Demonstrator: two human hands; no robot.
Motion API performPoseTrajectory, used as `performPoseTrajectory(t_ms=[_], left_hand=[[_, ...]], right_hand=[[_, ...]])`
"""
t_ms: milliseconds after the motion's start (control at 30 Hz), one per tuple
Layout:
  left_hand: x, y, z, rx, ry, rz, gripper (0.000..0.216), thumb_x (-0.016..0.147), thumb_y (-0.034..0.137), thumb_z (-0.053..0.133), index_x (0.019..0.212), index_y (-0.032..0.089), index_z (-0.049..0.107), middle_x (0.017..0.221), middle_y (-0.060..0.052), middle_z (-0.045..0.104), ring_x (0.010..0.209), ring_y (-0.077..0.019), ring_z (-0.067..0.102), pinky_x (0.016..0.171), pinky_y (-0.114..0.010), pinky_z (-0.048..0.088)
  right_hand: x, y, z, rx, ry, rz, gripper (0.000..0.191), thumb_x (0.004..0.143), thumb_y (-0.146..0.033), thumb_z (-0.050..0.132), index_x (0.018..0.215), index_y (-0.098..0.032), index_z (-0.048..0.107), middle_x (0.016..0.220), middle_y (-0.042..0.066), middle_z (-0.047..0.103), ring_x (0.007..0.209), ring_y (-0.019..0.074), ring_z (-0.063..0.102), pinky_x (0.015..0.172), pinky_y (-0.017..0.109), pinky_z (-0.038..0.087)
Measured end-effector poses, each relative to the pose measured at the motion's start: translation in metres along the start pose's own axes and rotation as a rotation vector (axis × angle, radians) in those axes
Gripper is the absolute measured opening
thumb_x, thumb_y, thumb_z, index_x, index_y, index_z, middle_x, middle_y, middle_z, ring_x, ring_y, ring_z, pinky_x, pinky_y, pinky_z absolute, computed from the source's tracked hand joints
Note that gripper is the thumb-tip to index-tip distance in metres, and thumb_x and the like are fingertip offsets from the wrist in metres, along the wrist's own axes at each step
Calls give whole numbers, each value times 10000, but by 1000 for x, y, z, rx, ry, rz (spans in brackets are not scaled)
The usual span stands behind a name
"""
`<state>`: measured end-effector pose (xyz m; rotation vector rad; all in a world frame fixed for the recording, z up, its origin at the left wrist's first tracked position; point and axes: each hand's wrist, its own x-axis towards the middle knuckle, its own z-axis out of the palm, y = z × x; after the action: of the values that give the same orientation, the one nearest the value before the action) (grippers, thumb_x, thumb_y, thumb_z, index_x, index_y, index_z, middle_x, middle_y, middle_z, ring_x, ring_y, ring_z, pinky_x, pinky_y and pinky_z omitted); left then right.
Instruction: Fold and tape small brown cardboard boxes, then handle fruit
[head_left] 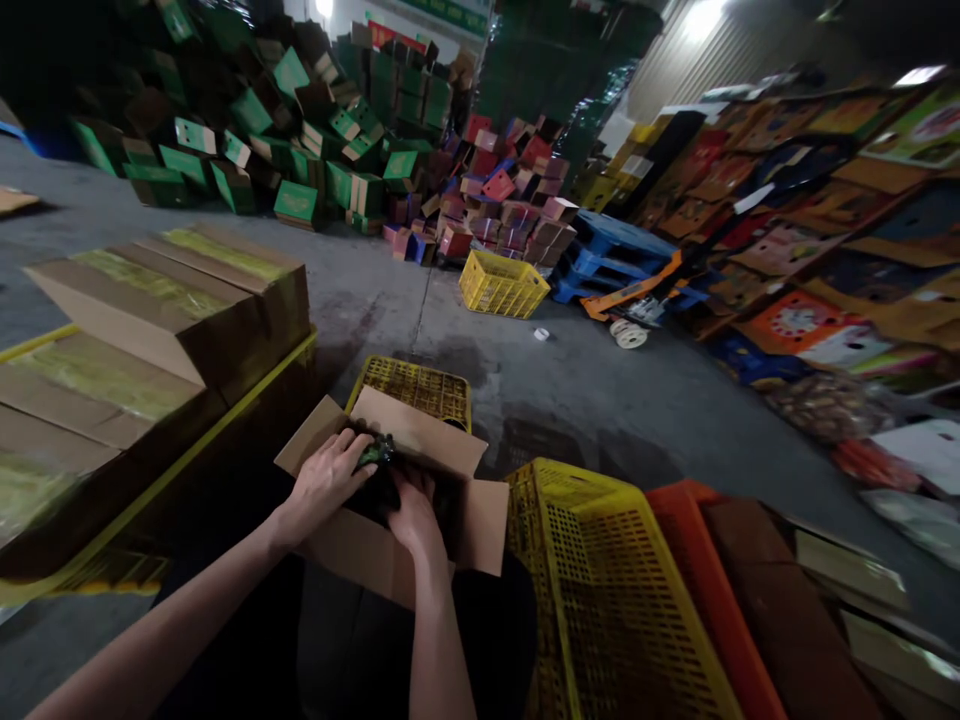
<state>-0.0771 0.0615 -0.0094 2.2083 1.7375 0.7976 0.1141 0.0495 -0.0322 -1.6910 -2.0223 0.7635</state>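
Note:
An open cardboard box (360, 548) with its flaps spread out rests at my lap. My left hand (330, 482) reaches over the box's left side, its fingers curled over a dark green glossy item (377, 450) whose kind I cannot make out. My right hand (415, 508) reaches down into the box, and its fingertips are lost among dark contents. The inside of the box is too dark to tell what else lies there.
Taped cartons (161, 290) stand at left on a yellow crate. A yellow crate (600, 490) and an orange crate (686, 490) flank me at right. Beyond the box sits another yellow crate (416, 378). Farther off are piled boxes (300, 200) and an orange pallet jack (634, 288).

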Motion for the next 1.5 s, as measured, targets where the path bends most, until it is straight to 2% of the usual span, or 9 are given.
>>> performPoseTrajectory(t_ms=[133,333,500,700,800,933,1133,1333,1500], left_hand=[[5,-1,7,227,11,51,281,917,199,558,1165,250,681,1232,-118,628,1103,-323,542,858,-417,442],[9,-2,10,280,-17,26,339,911,144,512,1174,246,701,1160,-130,668,1030,-320,579,884,-482,421],[7,9,21,-72,26,99,441,909,155,484,1322,215,625,1266,-118,649,1114,-284,602,950,-430,481],[5,20,52,-559,27,79,440,917,144,423,1303,157,635,1230,-130,687,1170,-234,639,1040,-401,495],[2,27,45,-668,47,-39,442,971,278,449,1377,161,579,1373,-131,627,1296,-256,570,1133,-442,417],[-4,37,18,-774,-85,-143,467,1028,437,382,1373,199,588,1384,-99,632,1331,-265,542,1161,-442,365],[-1,34,16,-888,-251,-106,454,933,523,578,1215,182,682,1149,-91,741,1063,-274,682,919,-351,522],[3,26,27,-889,-90,-163,401,939,497,566,1093,162,724,1031,-79,749,953,-238,684,824,-305,513],[3,29,23,-868,5,-204,379,933,495,558,998,161,725,932,-61,739,864,-214,661,756,-286,499]], right_hand=[[1,-9,-4,-263,-62,180,625,751,-111,691,1326,-350,637,1384,88,563,1272,350,481,990,426,431],[-2,-7,-2,-350,95,210,409,814,-41,570,1104,-261,756,1188,114,671,1102,289,602,946,368,441],[-3,0,2,-284,269,87,367,814,19,490,922,-205,760,934,93,717,875,244,651,811,332,471],[-15,-6,-2,-131,548,-6,344,907,-54,418,1106,-172,672,1038,121,646,940,238,628,827,354,492],[-23,-12,-8,83,772,-107,302,988,-152,392,1129,-194,656,1041,109,621,942,216,621,841,346,498],[-26,-5,-14,313,856,-71,243,1003,-309,463,1090,-198,661,1015,99,642,929,213,624,829,344,512],[-18,13,-13,556,847,62,315,949,-443,538,1064,-182,673,1036,106,671,964,224,644,859,352,523],[-14,7,-11,829,680,120,459,880,-489,640,1228,-190,662,1202,119,700,1084,249,663,932,364,525],[-11,1,-17,888,458,209,424,854,-541,658,1030,-167,755,1052,111,767,986,264,702,875,345,549]])
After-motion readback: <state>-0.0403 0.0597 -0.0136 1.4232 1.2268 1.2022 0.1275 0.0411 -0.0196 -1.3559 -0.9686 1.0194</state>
